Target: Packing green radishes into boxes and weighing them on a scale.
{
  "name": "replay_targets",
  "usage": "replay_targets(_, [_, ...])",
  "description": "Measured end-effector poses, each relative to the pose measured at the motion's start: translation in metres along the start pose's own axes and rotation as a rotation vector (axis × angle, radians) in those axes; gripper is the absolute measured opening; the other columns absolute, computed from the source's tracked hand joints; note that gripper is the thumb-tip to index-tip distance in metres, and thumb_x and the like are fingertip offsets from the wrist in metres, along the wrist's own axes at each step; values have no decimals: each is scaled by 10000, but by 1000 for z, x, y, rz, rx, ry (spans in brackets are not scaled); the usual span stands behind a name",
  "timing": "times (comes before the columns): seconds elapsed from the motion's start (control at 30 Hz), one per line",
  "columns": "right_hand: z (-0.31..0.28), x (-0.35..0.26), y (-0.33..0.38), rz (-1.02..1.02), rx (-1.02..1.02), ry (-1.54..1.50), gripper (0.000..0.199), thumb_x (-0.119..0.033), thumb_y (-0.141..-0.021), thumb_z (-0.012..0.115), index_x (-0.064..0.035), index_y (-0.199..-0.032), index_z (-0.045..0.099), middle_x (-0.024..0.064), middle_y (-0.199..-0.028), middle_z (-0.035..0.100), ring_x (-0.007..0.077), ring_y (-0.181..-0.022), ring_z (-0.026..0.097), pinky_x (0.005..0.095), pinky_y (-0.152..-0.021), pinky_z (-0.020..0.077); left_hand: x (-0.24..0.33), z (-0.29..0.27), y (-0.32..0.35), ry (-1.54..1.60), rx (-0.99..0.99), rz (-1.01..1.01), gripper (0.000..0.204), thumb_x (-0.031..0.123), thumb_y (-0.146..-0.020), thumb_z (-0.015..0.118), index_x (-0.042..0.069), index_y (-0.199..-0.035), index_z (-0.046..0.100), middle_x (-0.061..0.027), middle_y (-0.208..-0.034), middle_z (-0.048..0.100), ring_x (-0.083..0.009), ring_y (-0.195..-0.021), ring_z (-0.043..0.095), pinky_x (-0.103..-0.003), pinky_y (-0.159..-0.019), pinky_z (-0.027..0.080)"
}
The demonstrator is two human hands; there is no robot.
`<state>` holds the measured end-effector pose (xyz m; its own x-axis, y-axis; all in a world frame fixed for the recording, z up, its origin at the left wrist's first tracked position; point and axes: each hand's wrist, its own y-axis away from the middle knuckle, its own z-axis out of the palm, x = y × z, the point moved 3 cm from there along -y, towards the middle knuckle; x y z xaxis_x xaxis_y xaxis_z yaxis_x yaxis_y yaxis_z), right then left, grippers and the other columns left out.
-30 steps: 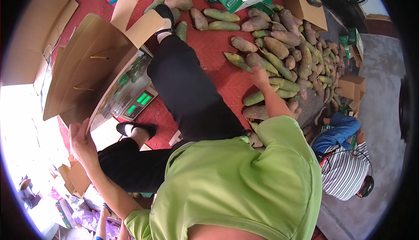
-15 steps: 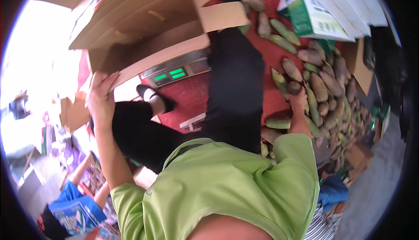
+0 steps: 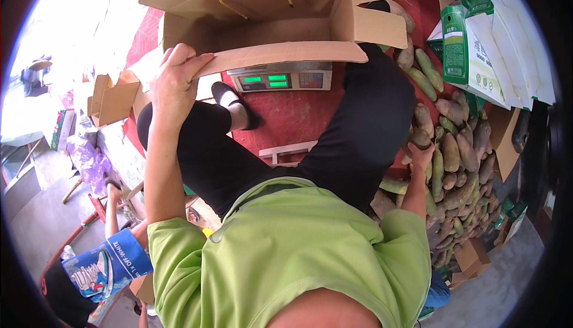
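Observation:
An open cardboard box [image 3: 262, 36] with rope handles inside stands on a digital scale [image 3: 311, 82] in front of me. The scale's display glows green. My left hand [image 3: 175, 83] pinches the left end of the box's near flap [image 3: 280, 55]. Down at my right side, beside my knee, my right hand [image 3: 421, 155] is closed around the lower end of a brownish-pink tuber [image 3: 420, 138]; its fingertips are partly hidden. Around that hand lies a large heap of long brown and green tubers [image 3: 452, 154].
Folded green and white cartons [image 3: 486, 59] stand at the far right. Loose green tubers [image 3: 428, 70] lie on the red floor covering [image 3: 286, 119]. A small open cardboard box [image 3: 116, 101] is at left. Another person in a blue shirt [image 3: 110, 265] works at lower left.
The view has shifted, so the box and scale appear farther right and more level. My left hand keeps hold of the flap. My right hand stays low by the heap, at a tuber.

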<state>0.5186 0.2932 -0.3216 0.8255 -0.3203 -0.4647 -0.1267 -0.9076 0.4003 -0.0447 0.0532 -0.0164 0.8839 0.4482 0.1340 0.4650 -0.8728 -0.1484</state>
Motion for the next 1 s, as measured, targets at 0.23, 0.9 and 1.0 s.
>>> replay_targets(0.23, [-68,-150,13,-356,40,-370,808,-129,-651,844,41,-1315,415,151,-1227,526,250,-1114,521,344,-963,414,-3,1,4,-18,29,54,322,15,-708,643,183,-969,725,4,-847,509,-190,-847,565,-347,-679,500])
replay_targets(0.9, [-5,-578,228,-1243,-737,17,758,-98,-611,809,-32,-1290,480,91,-1162,581,195,-1108,557,324,-964,430,-11,9,16,-35,104,78,119,165,-725,596,123,-834,613,-17,-854,491,-198,-855,547,-332,-703,507])
replay_targets(1.0, [76,-589,226,-1274,-837,306,772,-151,-581,807,-10,-1267,482,152,-1154,582,247,-1114,558,330,-954,437,-10,13,16,-55,24,22,195,118,-729,603,142,-916,652,-7,-894,534,-207,-890,569,-333,-729,509])
